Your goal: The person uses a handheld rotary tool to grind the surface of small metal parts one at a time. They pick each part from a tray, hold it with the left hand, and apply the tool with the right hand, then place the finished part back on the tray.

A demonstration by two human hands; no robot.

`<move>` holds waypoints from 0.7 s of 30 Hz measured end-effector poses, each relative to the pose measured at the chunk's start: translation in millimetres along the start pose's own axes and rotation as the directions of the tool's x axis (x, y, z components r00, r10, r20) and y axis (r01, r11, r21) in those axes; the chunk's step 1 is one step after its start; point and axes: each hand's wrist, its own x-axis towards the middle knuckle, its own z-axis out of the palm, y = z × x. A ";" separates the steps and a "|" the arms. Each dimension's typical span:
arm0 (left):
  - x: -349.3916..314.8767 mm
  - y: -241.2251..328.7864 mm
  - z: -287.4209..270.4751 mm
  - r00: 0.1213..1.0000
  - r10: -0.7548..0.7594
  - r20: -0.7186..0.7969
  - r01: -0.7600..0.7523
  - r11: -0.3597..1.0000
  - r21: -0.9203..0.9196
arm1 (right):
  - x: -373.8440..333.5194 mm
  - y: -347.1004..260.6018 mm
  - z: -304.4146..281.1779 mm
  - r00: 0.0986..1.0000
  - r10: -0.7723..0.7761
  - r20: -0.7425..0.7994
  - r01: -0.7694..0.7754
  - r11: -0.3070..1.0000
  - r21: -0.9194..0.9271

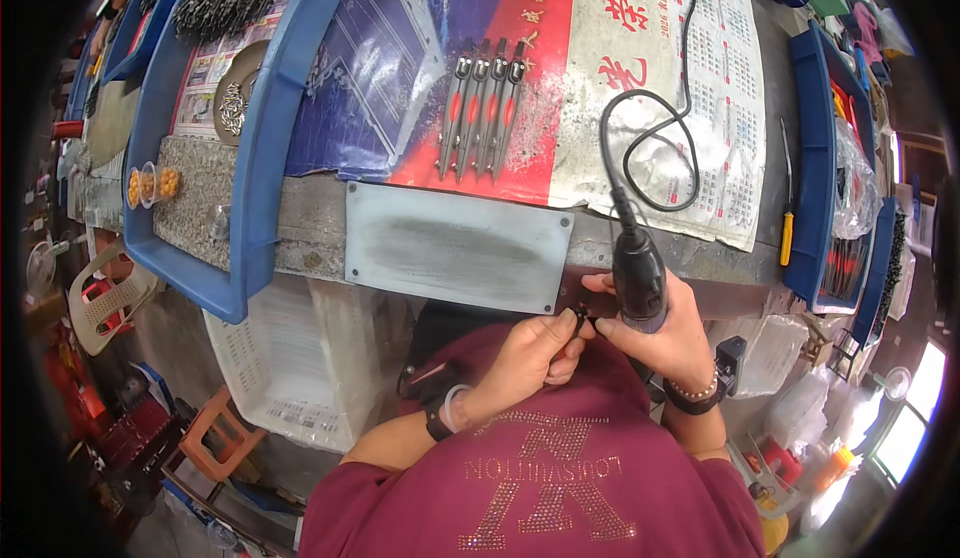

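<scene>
My right hand (675,343) is wrapped round a corded black electric screwdriver (638,273), held upright near the table's front edge. My left hand (535,358) pinches a small black part (580,320), whose exact kind I cannot make out. Both hands are close together, and the part sits between their fingertips beside the screwdriver's lower end. Beyond them, several black-and-red drawing compasses (488,108) lie side by side on the paper-covered table, points toward me. Left of my hands a pale work plate (455,248) with a dark worn patch lies at the edge.
A blue tray (262,173) at left holds black-and-red pieces, a dish of small metal parts (235,108) and a cup of orange beads (150,184). The black cord (690,78) loops over the sheet. A yellow-handled screwdriver (787,233) lies near the right-hand blue bin (812,158).
</scene>
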 end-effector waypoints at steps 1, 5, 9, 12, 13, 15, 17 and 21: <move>0.3 -1.9 0.9 1.000 0.016 -0.015 -0.016 1.000 0.006 | 0.2 1.6 -1.0 1.000 -0.011 0.006 0.011 1.000 -0.028; 1.3 -7.8 2.1 0.996 0.044 -0.074 -0.044 0.999 -0.004 | 0.4 9.1 -2.8 0.998 -0.064 0.007 0.064 0.995 -0.078; 2.0 -9.9 1.7 0.995 0.053 -0.081 -0.057 0.997 -0.043 | -0.6 10.1 -0.9 0.996 -0.088 -0.002 0.087 0.991 -0.104; 1.4 -9.0 3.0 0.989 0.052 -0.137 -0.047 0.998 0.042 | -1.9 7.0 0.2 0.999 -0.036 -0.006 0.036 0.999 0.010; 0.7 -7.6 2.8 0.992 0.075 -0.105 -0.067 0.995 0.072 | -2.9 5.7 -1.5 1.000 -0.023 -0.013 0.023 0.999 0.025; -1.4 -4.0 1.8 0.994 0.072 -0.078 -0.062 0.990 0.126 | -7.5 4.2 -3.9 1.000 -0.002 -0.029 0.003 0.999 0.048; -3.1 -2.8 2.0 0.993 0.088 -0.075 -0.077 0.988 0.137 | -17.1 4.3 -1.6 0.993 -0.013 -0.121 0.041 0.972 0.231; -3.8 3.2 -3.1 0.999 0.039 -0.007 -0.037 0.978 0.207 | -38.1 2.9 -0.8 0.924 -0.285 -0.254 0.351 0.897 0.268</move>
